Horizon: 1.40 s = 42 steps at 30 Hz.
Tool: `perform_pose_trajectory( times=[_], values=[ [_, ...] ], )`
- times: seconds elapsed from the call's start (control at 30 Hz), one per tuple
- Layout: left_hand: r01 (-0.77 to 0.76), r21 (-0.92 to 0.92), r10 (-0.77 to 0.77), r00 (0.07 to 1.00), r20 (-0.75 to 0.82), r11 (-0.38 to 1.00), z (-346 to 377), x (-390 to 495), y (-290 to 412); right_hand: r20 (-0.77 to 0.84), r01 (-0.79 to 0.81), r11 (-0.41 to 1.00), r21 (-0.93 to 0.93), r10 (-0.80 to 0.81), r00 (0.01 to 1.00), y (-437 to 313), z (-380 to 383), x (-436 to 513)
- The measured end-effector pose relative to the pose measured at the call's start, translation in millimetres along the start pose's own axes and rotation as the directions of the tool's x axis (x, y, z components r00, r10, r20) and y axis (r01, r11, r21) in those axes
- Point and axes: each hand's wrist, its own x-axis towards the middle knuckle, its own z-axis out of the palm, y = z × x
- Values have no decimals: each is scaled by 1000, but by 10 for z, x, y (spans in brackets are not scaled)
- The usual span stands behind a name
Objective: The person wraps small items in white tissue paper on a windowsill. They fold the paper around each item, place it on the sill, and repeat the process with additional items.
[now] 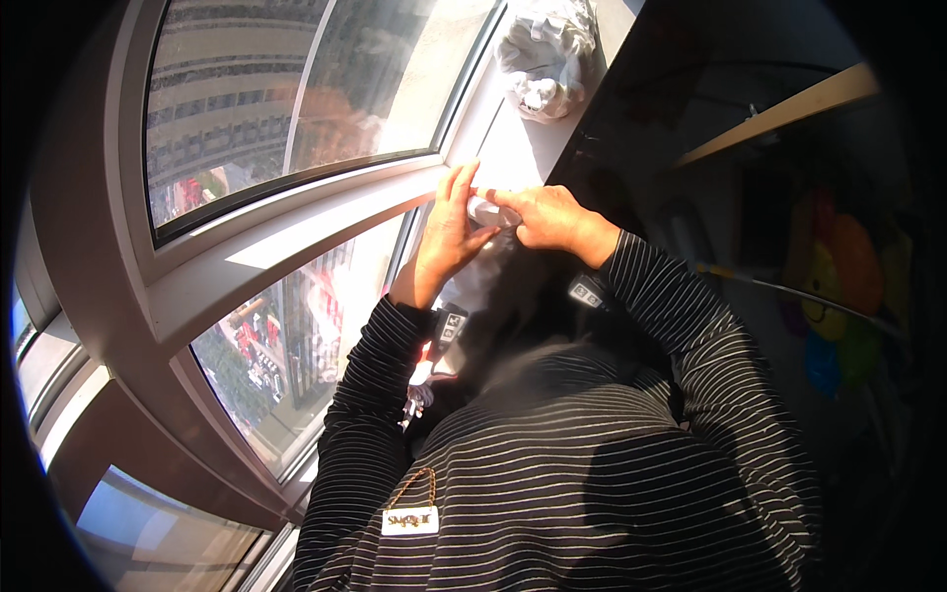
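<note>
My left hand (447, 229) is raised with its fingers stretched out and its thumb apart, beside the upright of the white window frame (348, 211). Whether its fingertips press on the frame cannot be told. Close to it, my right hand (558, 220) has its index finger extended toward the left hand and its other fingers curled. A pale, crumpled, partly translucent material (492, 212) lies between the two hands, between the right index finger and thumb. Glare and the hands hide part of it. Below hangs more whitish material, blurred in the light.
A crumpled white plastic bag (547, 70) stands on the sunlit windowsill (507, 152). Window panes (244, 96) fill the left side. At right are a wooden bar (784, 115), a thin curved rod (799, 291) and a colourful flower-shaped thing (843, 274). A whitish cord (419, 399) hangs below.
</note>
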Motion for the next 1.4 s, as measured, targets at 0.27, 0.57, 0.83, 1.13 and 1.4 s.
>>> perform_pose_trajectory(
  times=[0.27, 0.57, 0.83, 1.13, 1.4],
  values=[
    [-82, 137, 67, 991, 112, 987, -21, 17, -72, -205, -181, 858, 482, 311, 928, 153, 173, -186],
    [-184, 164, 159, 975, 155, 969, -53, 51, -40, -332, -53, 997, 64, 72, 941, -6, 663, -440],
    [-286, 283, 254, 957, 143, 916, -25, 101, -32, -279, -76, 833, 548, 267, 922, 137, 648, -460],
    [28, 293, -46, 997, 55, 956, 106, 131, 145, -477, 40, 733, 679, 399, 783, 224, 819, -467],
    [-22, 363, 44, 998, -54, 932, 292, 104, 68, -370, 15, 679, 734, 381, 848, 246, 813, -120]
  ],
)
